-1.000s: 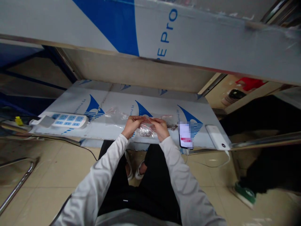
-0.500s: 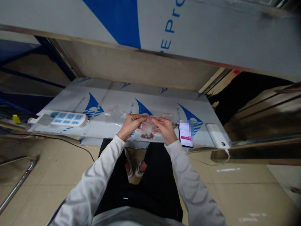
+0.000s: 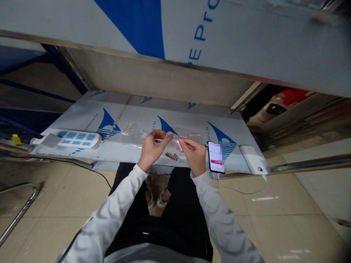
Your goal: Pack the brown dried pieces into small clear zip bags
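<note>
Both hands meet above the front of the low table, pinching a small clear plastic bag [image 3: 175, 138] between their fingertips. My left hand [image 3: 152, 147] grips its left end with thumb and forefinger. My right hand [image 3: 193, 151] pinches the right end, its fingers closed and partly hiding the plastic. Below the hands, several small brownish oblong pieces [image 3: 172, 156] lie close together; their kind is too small to make out. More crumpled clear plastic [image 3: 131, 134] lies to the left of my hands, and some shows behind the right one.
A phone [image 3: 216, 156] with a lit screen lies right of my right hand, beside a white cabled device [image 3: 252, 159]. On the left is a white power strip [image 3: 80, 139] with blue sockets. A film-covered panel [image 3: 233, 40] overhangs the table. Part of a person [image 3: 267, 111] shows at right.
The clear bag was spread wider between my hands and is now bunched narrower. My right hand has turned inward. At the right, the dark shape has shifted and something red now shows.
</note>
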The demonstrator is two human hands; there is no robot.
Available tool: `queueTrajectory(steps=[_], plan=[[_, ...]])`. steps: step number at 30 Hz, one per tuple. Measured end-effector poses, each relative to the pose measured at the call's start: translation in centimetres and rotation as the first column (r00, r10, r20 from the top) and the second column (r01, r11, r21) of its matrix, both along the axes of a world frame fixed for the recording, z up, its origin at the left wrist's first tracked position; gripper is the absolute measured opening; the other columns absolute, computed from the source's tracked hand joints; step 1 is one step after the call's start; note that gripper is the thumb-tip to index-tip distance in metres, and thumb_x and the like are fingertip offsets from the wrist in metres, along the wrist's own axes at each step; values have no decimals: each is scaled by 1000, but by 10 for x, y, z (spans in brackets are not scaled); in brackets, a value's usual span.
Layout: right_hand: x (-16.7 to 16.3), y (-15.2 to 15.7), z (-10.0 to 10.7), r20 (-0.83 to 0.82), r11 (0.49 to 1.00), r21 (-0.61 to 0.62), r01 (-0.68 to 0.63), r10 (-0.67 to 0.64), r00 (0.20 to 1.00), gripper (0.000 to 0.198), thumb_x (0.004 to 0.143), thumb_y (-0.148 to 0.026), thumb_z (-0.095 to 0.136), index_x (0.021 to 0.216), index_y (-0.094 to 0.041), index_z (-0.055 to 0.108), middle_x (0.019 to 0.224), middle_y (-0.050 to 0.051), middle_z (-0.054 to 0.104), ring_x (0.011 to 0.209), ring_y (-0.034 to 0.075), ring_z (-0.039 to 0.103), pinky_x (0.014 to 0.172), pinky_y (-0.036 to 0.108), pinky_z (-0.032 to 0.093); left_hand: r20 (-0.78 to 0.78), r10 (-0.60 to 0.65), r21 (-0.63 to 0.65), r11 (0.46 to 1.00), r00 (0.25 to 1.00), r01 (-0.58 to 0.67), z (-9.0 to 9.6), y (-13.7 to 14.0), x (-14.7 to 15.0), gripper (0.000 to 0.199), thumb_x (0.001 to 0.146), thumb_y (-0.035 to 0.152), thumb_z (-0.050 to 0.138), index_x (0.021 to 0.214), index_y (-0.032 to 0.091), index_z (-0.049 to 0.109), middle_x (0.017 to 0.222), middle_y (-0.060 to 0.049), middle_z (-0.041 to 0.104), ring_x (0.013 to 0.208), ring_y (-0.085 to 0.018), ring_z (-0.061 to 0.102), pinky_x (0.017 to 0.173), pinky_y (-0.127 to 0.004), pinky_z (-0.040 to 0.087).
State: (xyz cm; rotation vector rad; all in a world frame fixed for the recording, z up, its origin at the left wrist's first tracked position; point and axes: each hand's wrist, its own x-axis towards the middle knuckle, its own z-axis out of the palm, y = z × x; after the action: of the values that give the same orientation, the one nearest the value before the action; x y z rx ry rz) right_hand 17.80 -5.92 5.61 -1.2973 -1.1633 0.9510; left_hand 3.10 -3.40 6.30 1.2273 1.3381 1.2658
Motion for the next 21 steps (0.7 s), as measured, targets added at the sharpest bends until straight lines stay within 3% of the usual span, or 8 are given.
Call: queueTrajectory(steps=[2,5,8,11,15,18,21], plan=[[-5,-8,-1,169,989,148,14,-39,985,21,79,-33,64,95,-27,75,97,4,73,87,24,68,82,37,54,-28,71,58,996,997,-69,4,-9,2,30,72,43,68,73,13,68,69,-4,68,66,-13,60,65,-23,46],[-9,-17,-4,327,958,271,-93,-1,945,25,85,-25,57,105,-29,72,106,3,71,98,23,65,92,37,49,155,-114,-27,992,981,120,4,-18,2,30,75,42,65,75,12,68,67,-4,68,64,-13,61,67,-25,48],[-10,-18,-9,372,946,284,-155,40,927,26,85,-23,57,107,-27,71,106,4,71,98,21,65,92,36,48,316,-170,-124,968,934,218,-3,-17,-2,28,70,38,71,77,10,69,70,-6,70,66,-14,63,69,-26,50],[-12,-15,-13,294,965,203,-166,102,950,24,81,-28,64,102,-22,72,103,7,72,94,21,67,85,34,52,347,-193,-160,952,918,261,-14,-13,-7,28,69,36,72,77,10,69,69,-5,69,62,-12,61,63,-24,48],[-14,-8,-17,31,992,1,-126,126,992,24,75,-37,69,86,-16,73,83,7,74,73,19,68,64,28,55,302,-225,-119,955,926,271,-21,-14,-10,25,65,33,75,75,11,69,66,-3,69,61,-11,61,64,-22,48],[-12,-2,-17,-127,967,-118,-227,212,969,27,70,-40,72,77,-14,72,68,5,72,62,16,66,55,25,53,296,-272,-95,946,916,311,-23,-17,-12,24,68,34,74,77,12,69,69,-3,70,65,-13,63,68,-24,49],[-8,1,-17,-204,930,-172,-324,288,936,30,68,-43,73,75,-14,72,65,4,71,60,16,67,58,27,56,276,-296,-90,939,914,331,-29,-18,-14,26,71,38,71,77,13,69,69,-3,70,66,-14,63,69,-25,49]])
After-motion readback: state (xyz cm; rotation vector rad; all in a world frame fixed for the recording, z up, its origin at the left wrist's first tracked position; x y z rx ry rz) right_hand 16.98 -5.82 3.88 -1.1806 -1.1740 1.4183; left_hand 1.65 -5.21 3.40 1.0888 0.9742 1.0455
